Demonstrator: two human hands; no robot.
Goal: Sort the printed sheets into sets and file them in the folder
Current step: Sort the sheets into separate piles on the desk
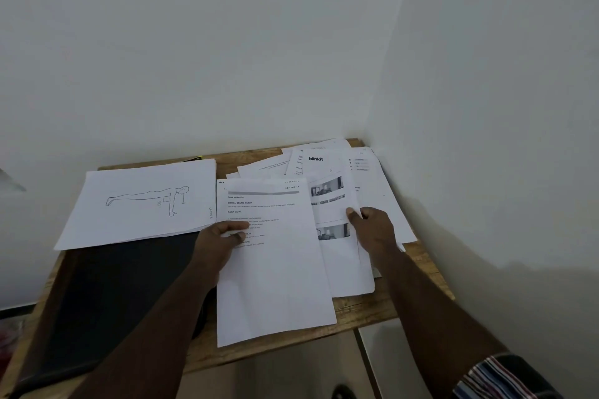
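Mid-sort, by the look of it. Left hand (216,238) pinching the left edge of a text sheet (275,269), thumb on top over the printed lines, fingers tucked beneath; apparently held to keep that page apart from the rest while its set is decided. Lower end of the sheet hanging past the front edge of the worktop (363,311). Right hand (372,230) on the loose spread of printed sheets (337,201) at the right, thumb and fingers nipping the edge of a page with photographs, probably lifting or peeling it off the pile; exact fingers under the paper not visible. Topmost at the back of that spread, a page headed "blinkit" (316,159). Further left, a squared stack topped by a line drawing of a plank pose (146,201), seemingly a finished set parked out of the way, partly overlapping the dark folder (123,298). Folder lying flat at the front left of the worktop, closed as far as can be told, nothing visibly filed in it yet.
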